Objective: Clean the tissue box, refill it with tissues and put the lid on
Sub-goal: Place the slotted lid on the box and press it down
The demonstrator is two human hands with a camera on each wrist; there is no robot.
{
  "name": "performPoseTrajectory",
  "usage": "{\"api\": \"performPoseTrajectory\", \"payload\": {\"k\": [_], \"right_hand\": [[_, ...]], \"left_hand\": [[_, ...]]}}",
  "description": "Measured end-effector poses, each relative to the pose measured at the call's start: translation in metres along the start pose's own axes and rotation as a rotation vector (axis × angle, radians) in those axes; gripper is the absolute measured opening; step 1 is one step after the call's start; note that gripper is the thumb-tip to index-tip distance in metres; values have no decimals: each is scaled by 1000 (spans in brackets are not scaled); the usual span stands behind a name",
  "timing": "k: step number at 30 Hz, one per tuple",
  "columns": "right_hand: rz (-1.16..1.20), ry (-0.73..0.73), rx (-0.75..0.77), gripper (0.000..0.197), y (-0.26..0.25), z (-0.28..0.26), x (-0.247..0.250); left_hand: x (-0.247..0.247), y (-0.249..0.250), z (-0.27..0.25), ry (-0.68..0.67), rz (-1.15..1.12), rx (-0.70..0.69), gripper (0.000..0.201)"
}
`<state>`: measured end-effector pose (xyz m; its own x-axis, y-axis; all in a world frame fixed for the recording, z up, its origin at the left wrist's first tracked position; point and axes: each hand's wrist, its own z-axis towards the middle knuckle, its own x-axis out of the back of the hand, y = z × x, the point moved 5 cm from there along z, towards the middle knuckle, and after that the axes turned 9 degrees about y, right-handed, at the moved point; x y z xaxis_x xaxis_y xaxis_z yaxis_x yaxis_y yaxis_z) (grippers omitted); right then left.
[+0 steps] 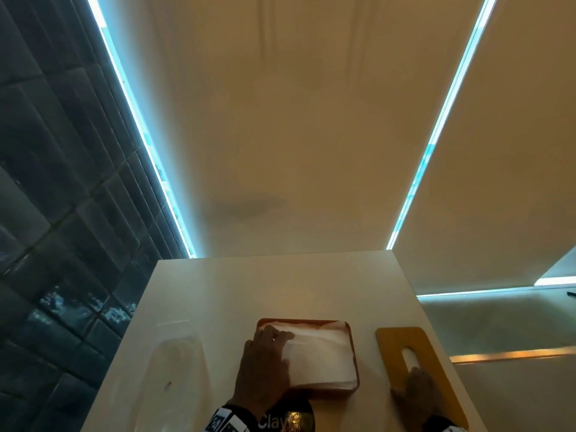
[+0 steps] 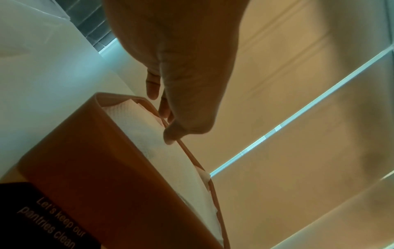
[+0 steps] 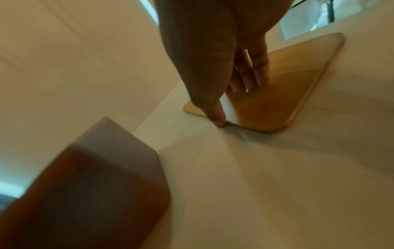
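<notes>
Bare hands, no gloves; left wrist band (image 1: 229,420) black-white patterned (blocky marker print); right wrist band (image 1: 444,427) similar.

Left hand (image 1: 265,366): wrist being cut off by the lower edge in the head view; its fingertips are lying over the tissues (image 1: 324,353), hiding part of the stack. Right hand (image 1: 416,391): covering the near end of the lid (image 1: 402,339), wrist running out of the picture. Tissue box (image 3: 95,185): appearing smeared and blurred in the right wrist view, corners indistinct. Box label (image 2: 53,224): printed text being clipped at the lower edge. Dark round item (image 1: 296,416) below the box: largely hidden, lettering partly readable, identity not determinable. Clear object (image 1: 174,369) lying left on the table (image 1: 249,291): too faint to identify.
</notes>
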<state>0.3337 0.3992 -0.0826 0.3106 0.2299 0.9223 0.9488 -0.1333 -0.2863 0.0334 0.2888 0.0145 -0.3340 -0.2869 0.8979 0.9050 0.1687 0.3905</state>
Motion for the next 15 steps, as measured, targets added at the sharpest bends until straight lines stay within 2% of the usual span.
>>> {"api": "performPoseTrajectory", "payload": {"k": [2,3,6,7,11,13,15], "right_hand": [[96,-15,10,76,-3,6,5],[137,1,33,77,-9,7,12],[260,142,147,45,-52,-6,52],[271,153,248,43,-71,-11,60],[130,-45,771,49,-148,-54,72],[24,-95,928,49,-169,-71,65],[-76,-128,997,50,-182,-83,58]], "left_hand": [[10,-3,-2,49,-54,41,43],[13,-6,-3,69,-72,45,42],[22,-13,-5,140,-98,52,40],[24,-15,-7,172,-109,47,42],[24,-11,-13,201,-100,-36,67],[20,-10,-17,167,-65,-126,74],[17,-13,-20,112,-21,-193,70]]}}
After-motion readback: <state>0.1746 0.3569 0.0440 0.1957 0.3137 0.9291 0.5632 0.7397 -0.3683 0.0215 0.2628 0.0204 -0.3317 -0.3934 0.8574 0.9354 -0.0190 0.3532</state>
